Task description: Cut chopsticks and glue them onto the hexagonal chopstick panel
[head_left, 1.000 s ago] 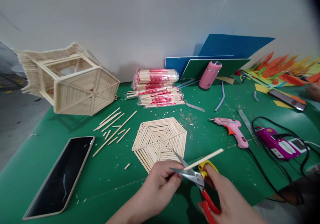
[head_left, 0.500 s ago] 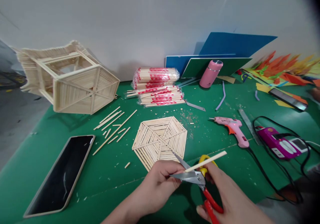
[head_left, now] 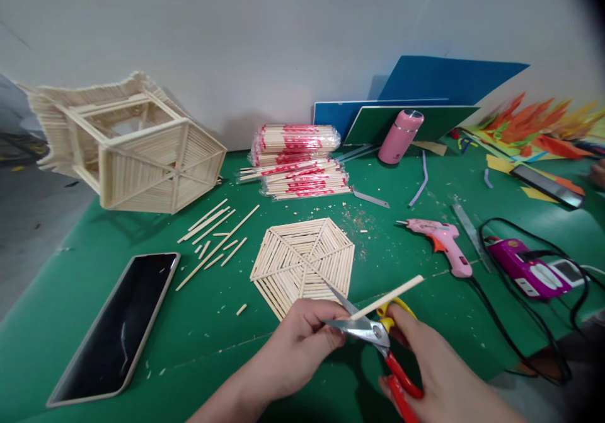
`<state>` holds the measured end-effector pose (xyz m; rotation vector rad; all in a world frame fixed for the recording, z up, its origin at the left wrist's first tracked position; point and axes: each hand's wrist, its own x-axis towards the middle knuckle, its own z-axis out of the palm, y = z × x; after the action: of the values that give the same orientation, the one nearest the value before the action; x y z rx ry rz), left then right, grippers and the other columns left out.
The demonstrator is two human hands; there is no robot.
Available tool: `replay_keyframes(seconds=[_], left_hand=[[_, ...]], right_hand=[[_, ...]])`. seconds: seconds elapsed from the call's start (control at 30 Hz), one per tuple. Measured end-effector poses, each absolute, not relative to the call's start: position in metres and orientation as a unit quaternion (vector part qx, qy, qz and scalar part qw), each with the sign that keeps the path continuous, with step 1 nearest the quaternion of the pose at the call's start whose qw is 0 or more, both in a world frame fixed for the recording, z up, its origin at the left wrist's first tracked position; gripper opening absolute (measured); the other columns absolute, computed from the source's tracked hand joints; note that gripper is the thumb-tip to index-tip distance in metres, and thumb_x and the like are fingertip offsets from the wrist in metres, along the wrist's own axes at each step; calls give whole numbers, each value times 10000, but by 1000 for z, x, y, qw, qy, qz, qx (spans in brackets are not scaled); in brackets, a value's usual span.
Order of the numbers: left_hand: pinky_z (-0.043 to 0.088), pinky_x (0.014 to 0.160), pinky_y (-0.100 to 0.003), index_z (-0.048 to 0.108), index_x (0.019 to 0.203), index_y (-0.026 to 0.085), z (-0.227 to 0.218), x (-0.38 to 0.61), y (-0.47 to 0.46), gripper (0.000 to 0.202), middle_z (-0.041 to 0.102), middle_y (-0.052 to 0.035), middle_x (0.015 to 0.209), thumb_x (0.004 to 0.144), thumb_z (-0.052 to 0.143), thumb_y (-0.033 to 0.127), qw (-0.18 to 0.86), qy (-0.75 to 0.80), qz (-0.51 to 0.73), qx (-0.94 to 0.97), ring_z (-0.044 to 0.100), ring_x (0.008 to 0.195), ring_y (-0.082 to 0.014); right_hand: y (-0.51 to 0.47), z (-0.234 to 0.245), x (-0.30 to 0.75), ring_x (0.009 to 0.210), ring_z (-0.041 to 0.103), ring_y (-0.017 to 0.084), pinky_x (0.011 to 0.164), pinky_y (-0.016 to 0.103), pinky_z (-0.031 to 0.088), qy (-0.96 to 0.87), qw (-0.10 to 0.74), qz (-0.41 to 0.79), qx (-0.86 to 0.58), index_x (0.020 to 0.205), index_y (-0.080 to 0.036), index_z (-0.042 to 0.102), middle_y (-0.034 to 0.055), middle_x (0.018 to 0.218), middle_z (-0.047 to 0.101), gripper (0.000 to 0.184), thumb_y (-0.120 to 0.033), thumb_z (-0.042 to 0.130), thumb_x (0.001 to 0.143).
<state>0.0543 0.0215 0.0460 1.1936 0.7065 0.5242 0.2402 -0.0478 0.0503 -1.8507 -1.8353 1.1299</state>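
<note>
My left hand (head_left: pixel 295 344) pinches one end of a thin wooden stick (head_left: pixel 392 295) that slants up to the right. My right hand (head_left: pixel 437 372) grips red and yellow scissors (head_left: pixel 378 341) by the handles, and the parted blades straddle the stick close to my left fingers. Just beyond my hands a flat hexagon of glued sticks (head_left: pixel 303 259) lies on the green table (head_left: pixel 212 341).
A black phone (head_left: pixel 116 325) lies at front left, with loose cut sticks (head_left: pixel 215 234) beyond it. A large stick lantern frame (head_left: pixel 127 149) sits at back left, wrapped chopstick bundles (head_left: pixel 295 161) behind. A pink glue gun (head_left: pixel 439 240), a purple tool (head_left: pixel 524 268) and black cords lie right.
The stick and scissors have shifted slightly in my hands, the free end of the stick dipping a little. Both hands stay at the same spot over the table.
</note>
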Motion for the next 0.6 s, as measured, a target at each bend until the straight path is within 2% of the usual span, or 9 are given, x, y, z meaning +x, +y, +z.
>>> replay_keyframes(seconds=[0.13, 0.23, 0.4, 0.6], left_hand=[[357, 556, -198, 617, 709, 139, 42, 58, 15, 202, 522, -3, 607, 791, 443, 198, 605, 360, 310, 639, 450, 573, -103], [392, 632, -222, 614, 756, 140, 42, 57, 13, 220, 588, -41, 693, 802, 399, 161, 520, 341, 309, 720, 520, 662, -136], [388, 597, -197, 629, 755, 161, 45, 52, 17, 247, 583, -21, 686, 816, 391, 150, 580, 312, 268, 704, 504, 638, -116], [387, 574, -186, 634, 737, 143, 45, 54, 17, 225, 578, -16, 661, 808, 423, 176, 616, 325, 262, 668, 497, 624, -110]], right_hand=[[-52, 40, 239, 876, 592, 229, 741, 315, 482, -638, 137, 379, -656, 1121, -151, 374, 114, 961, 597, 492, -260, 531, 668], [-54, 38, 237, 910, 584, 244, 745, 319, 483, -638, 130, 366, -665, 1132, -158, 365, 123, 987, 593, 533, -312, 561, 661], [-57, 42, 240, 912, 583, 261, 761, 337, 482, -640, 132, 366, -663, 1151, -156, 367, 123, 998, 590, 616, -337, 601, 612], [-51, 48, 240, 744, 602, 224, 706, 323, 489, -630, 136, 402, -651, 1076, -174, 420, 80, 849, 614, 492, -277, 569, 619]])
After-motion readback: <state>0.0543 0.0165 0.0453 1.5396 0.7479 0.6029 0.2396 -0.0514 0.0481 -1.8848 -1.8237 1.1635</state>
